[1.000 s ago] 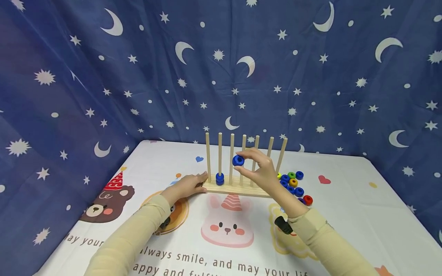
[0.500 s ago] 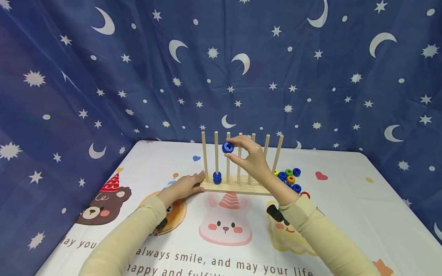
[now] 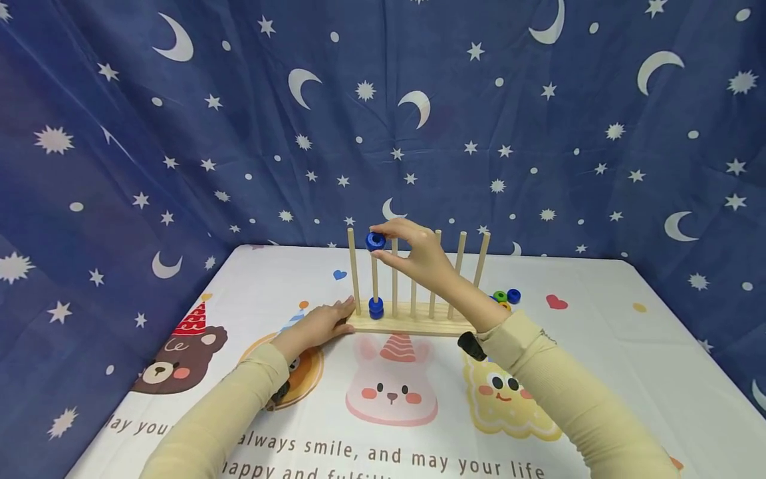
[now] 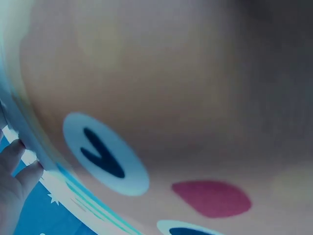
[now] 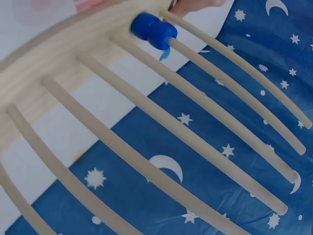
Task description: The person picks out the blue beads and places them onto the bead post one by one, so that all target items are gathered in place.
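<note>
Between thumb and fingers, my right hand point(image 3: 423, 258) pinches a blue ring bead point(image 3: 375, 241) at the top of the second peg point(image 3: 375, 279) from the left, overlapping the peg's tip in the head view. Lower on that same peg sit two blue beads point(image 3: 376, 308), also seen as stacked beads point(image 5: 154, 31) in the right wrist view. My left hand point(image 3: 317, 328) grips the left end of the wooden peg stand point(image 3: 413, 326), thumb in front and fingers behind. The other upright pegs carry no beads. In the left wrist view, only fingertips point(image 4: 22, 169) show at the left edge.
Loose beads, among them a green bead point(image 3: 500, 296) and a blue bead point(image 3: 513, 297), lie right of the stand, partly hidden by my right forearm. A white printed tablecloth point(image 3: 598, 346) covers the table. Behind it hangs a dark blue star-and-moon curtain point(image 3: 455, 173).
My right hand has carried the blue bead left and upward, from in front of the middle pegs to the second peg's top. The left hand stays on the stand's end.
</note>
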Demonstrator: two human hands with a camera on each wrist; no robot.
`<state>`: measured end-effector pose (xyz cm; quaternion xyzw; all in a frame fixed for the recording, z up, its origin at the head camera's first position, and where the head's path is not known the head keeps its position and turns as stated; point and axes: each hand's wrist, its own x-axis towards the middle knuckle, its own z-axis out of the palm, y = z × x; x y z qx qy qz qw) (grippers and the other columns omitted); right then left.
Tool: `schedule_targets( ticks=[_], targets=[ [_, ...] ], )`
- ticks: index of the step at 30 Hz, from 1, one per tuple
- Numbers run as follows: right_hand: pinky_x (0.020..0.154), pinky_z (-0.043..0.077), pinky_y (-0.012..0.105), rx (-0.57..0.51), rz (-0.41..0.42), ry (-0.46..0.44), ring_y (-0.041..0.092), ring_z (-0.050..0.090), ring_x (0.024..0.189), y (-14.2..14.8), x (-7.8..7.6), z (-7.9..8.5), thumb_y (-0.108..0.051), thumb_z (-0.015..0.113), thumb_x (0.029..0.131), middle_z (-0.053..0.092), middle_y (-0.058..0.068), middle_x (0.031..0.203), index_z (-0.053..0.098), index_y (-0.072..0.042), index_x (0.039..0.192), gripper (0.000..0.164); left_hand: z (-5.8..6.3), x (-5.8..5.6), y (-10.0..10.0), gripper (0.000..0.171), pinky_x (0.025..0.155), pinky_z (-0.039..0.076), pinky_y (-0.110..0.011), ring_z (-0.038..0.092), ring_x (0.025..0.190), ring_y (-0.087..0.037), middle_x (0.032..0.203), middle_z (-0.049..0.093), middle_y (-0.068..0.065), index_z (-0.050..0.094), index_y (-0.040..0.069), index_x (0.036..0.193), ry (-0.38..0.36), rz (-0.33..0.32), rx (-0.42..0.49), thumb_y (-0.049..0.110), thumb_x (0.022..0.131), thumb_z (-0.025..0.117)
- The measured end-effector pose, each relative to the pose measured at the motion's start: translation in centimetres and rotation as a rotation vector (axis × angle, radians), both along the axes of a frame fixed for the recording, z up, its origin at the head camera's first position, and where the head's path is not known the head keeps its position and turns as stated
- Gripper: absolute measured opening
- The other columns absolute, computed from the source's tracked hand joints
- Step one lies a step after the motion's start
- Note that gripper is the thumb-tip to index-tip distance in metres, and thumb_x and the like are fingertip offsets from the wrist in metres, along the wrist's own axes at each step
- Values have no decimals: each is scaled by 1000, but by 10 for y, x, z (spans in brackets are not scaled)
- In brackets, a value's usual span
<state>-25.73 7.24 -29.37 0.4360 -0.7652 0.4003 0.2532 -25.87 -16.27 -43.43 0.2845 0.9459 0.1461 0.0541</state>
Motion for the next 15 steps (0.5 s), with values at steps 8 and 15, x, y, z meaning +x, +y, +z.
schedule_targets(
  ticks=[8, 15],
  targets=[
    [86, 54, 34, 80, -37, -61, 25, 66, 94, -5, -10, 12, -9, 71, 82, 67, 16, 105, 64, 3, 114, 35, 3, 2, -1, 63, 104, 39, -52, 43, 128, -45, 145, 38, -22, 37, -2, 142, 5, 13, -21, 32, 92, 57],
    [90, 53, 36, 100, -102, -209, 26, 65, 97, -7, -23, 16, -12, 68, 86, 66, 16, 110, 63, 3, 117, 35, -1, -1, -1, 66, 101, 42, -51, 47, 123, -48, 141, 42, -25, 36, -5, 141, 42, 6, 0, 32, 91, 59]
  ],
)
